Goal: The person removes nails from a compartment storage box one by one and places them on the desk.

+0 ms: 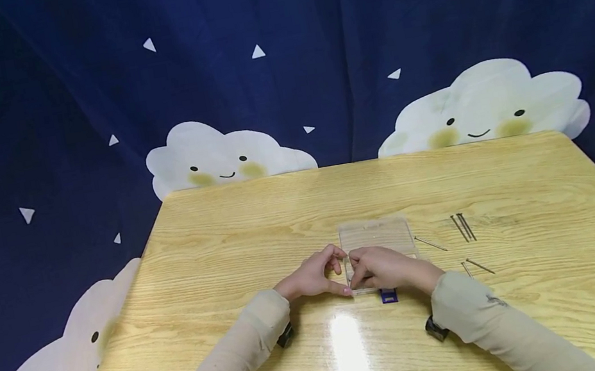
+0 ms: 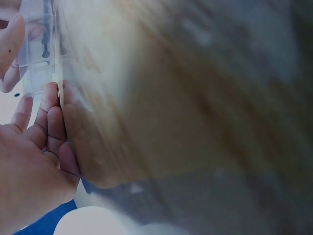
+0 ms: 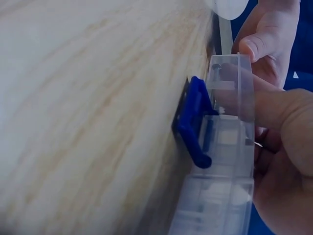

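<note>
A clear plastic compartment box (image 1: 365, 291) lies on the table, its transparent lid (image 1: 375, 235) folded open toward the back. My left hand (image 1: 316, 273) grips the box's left end, thumb at the front corner and fingers toward the rear. The curled fingers of my right hand (image 1: 385, 267) reach into the left part of the box. Through the wall in the left wrist view, a nail (image 2: 46, 36) shows beside a right fingertip; whether it is pinched cannot be made out. A blue latch (image 3: 193, 120) sticks out at the box's front.
Several loose nails lie right of the box: one (image 1: 431, 243) beside the lid, a group (image 1: 463, 228) farther off, and a pair (image 1: 480, 265) nearer the right forearm. The wooden table (image 1: 255, 211) ends at a dark blue cloud-patterned curtain (image 1: 333, 43).
</note>
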A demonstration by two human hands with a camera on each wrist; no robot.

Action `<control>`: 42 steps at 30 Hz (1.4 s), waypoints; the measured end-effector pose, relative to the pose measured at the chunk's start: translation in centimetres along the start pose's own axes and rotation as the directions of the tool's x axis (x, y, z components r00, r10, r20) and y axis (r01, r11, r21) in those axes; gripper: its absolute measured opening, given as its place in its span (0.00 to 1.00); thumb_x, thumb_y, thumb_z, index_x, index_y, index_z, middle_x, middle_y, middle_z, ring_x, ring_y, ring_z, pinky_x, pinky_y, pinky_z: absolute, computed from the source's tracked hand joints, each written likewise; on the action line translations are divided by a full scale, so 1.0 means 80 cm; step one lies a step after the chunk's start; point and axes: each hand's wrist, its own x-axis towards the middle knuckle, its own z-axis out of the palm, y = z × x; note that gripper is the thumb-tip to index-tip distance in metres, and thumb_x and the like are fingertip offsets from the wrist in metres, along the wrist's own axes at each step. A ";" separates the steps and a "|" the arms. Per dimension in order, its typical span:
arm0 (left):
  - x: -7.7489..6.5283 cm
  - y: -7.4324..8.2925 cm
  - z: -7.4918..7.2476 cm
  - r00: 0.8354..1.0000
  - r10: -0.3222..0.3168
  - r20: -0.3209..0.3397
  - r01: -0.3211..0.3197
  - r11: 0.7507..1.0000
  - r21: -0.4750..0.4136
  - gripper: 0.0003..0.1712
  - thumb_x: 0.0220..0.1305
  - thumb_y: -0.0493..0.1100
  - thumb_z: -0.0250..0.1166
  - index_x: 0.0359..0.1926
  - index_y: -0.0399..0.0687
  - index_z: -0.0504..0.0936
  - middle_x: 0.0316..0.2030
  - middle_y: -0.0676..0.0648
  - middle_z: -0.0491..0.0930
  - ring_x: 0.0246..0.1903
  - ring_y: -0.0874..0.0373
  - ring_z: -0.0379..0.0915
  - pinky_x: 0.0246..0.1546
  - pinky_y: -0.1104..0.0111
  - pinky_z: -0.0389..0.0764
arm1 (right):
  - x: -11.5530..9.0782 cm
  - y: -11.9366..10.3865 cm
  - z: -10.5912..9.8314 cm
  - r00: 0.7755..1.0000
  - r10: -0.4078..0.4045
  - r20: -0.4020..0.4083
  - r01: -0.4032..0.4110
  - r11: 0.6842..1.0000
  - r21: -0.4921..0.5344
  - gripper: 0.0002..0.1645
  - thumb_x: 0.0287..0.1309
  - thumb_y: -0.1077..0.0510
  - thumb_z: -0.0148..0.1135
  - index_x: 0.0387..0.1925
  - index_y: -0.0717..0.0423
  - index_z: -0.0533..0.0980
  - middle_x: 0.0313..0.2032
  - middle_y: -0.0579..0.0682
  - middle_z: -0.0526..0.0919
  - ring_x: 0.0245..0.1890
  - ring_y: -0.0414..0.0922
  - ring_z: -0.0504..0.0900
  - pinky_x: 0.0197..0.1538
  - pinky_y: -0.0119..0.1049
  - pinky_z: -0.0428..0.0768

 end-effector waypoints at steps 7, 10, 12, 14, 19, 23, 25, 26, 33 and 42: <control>0.000 -0.001 0.000 1.000 -0.001 0.004 0.001 1.000 -0.007 0.33 0.46 0.43 0.73 0.50 0.44 0.66 0.34 0.44 0.72 0.28 0.59 0.60 0.31 0.73 0.59 | 0.000 0.000 0.001 1.000 -0.013 0.004 0.013 1.000 -0.017 0.05 0.47 0.61 0.68 0.28 0.48 0.85 0.24 0.39 0.63 0.24 0.34 0.60 0.30 0.26 0.64; 0.000 -0.001 0.000 1.000 0.001 0.000 -0.001 1.000 -0.008 0.33 0.45 0.43 0.74 0.50 0.44 0.66 0.33 0.45 0.72 0.28 0.59 0.60 0.32 0.73 0.60 | 0.000 0.000 0.001 1.000 -0.017 0.012 0.017 1.000 -0.012 0.07 0.48 0.61 0.67 0.29 0.47 0.85 0.23 0.39 0.61 0.24 0.34 0.59 0.29 0.26 0.62; 0.000 -0.001 0.001 1.000 0.002 -0.003 -0.002 1.000 -0.008 0.32 0.45 0.43 0.74 0.49 0.45 0.66 0.33 0.46 0.73 0.28 0.60 0.61 0.32 0.73 0.60 | 0.000 0.000 0.001 1.000 -0.020 0.015 0.021 1.000 -0.010 0.08 0.48 0.62 0.67 0.29 0.46 0.85 0.23 0.39 0.61 0.24 0.34 0.59 0.29 0.26 0.61; 0.000 -0.002 0.001 1.000 0.004 -0.005 -0.005 1.000 -0.010 0.32 0.45 0.43 0.74 0.49 0.45 0.66 0.33 0.45 0.73 0.28 0.60 0.61 0.32 0.73 0.60 | 0.000 0.000 0.001 1.000 -0.019 0.016 0.019 1.000 -0.011 0.07 0.48 0.63 0.67 0.28 0.47 0.85 0.23 0.39 0.62 0.24 0.34 0.59 0.29 0.26 0.62; 0.001 -0.003 0.002 1.000 0.000 -0.002 0.000 1.000 -0.012 0.32 0.46 0.44 0.73 0.50 0.46 0.66 0.33 0.44 0.72 0.28 0.60 0.61 0.33 0.73 0.60 | -0.001 -0.001 0.001 1.000 -0.011 0.017 0.012 1.000 -0.022 0.03 0.47 0.62 0.67 0.25 0.50 0.83 0.25 0.39 0.65 0.25 0.34 0.62 0.31 0.27 0.66; 0.001 -0.004 0.003 1.000 0.002 -0.004 -0.002 1.000 -0.007 0.32 0.46 0.44 0.73 0.50 0.45 0.66 0.33 0.45 0.72 0.28 0.60 0.61 0.34 0.73 0.61 | -0.002 0.000 0.001 1.000 -0.003 0.015 0.003 1.000 -0.007 0.04 0.46 0.63 0.67 0.25 0.51 0.82 0.26 0.39 0.66 0.25 0.34 0.63 0.32 0.28 0.66; 0.002 -0.003 0.003 1.000 0.004 -0.007 -0.004 1.000 -0.004 0.33 0.46 0.44 0.73 0.50 0.45 0.66 0.33 0.45 0.72 0.29 0.60 0.61 0.34 0.73 0.61 | -0.002 0.000 0.000 1.000 -0.001 0.014 0.001 1.000 0.000 0.05 0.46 0.64 0.67 0.25 0.51 0.82 0.25 0.39 0.66 0.25 0.34 0.63 0.32 0.28 0.67; 0.002 -0.003 0.003 1.000 0.004 -0.008 -0.004 1.000 -0.002 0.33 0.46 0.44 0.73 0.51 0.45 0.66 0.33 0.45 0.72 0.29 0.59 0.61 0.34 0.72 0.61 | -0.002 0.000 0.000 1.000 0.002 0.015 -0.002 1.000 0.002 0.05 0.45 0.64 0.67 0.25 0.51 0.82 0.25 0.39 0.66 0.25 0.34 0.63 0.32 0.28 0.67; 0.003 -0.003 0.003 1.000 0.001 -0.015 -0.001 1.000 0.019 0.34 0.45 0.46 0.74 0.51 0.46 0.66 0.33 0.46 0.73 0.31 0.60 0.62 0.35 0.72 0.62 | -0.006 -0.001 -0.003 1.000 0.025 0.014 -0.026 0.999 0.027 0.08 0.45 0.68 0.64 0.26 0.52 0.80 0.26 0.39 0.67 0.26 0.35 0.65 0.33 0.30 0.68; 0.001 -0.004 0.003 1.000 0.014 -0.022 -0.013 1.000 0.014 0.34 0.45 0.45 0.74 0.52 0.45 0.66 0.32 0.46 0.72 0.30 0.59 0.62 0.33 0.73 0.61 | -0.011 0.001 -0.003 0.993 0.104 -0.047 -0.098 0.988 0.120 0.09 0.44 0.67 0.66 0.29 0.51 0.79 0.30 0.39 0.69 0.32 0.37 0.69 0.41 0.36 0.71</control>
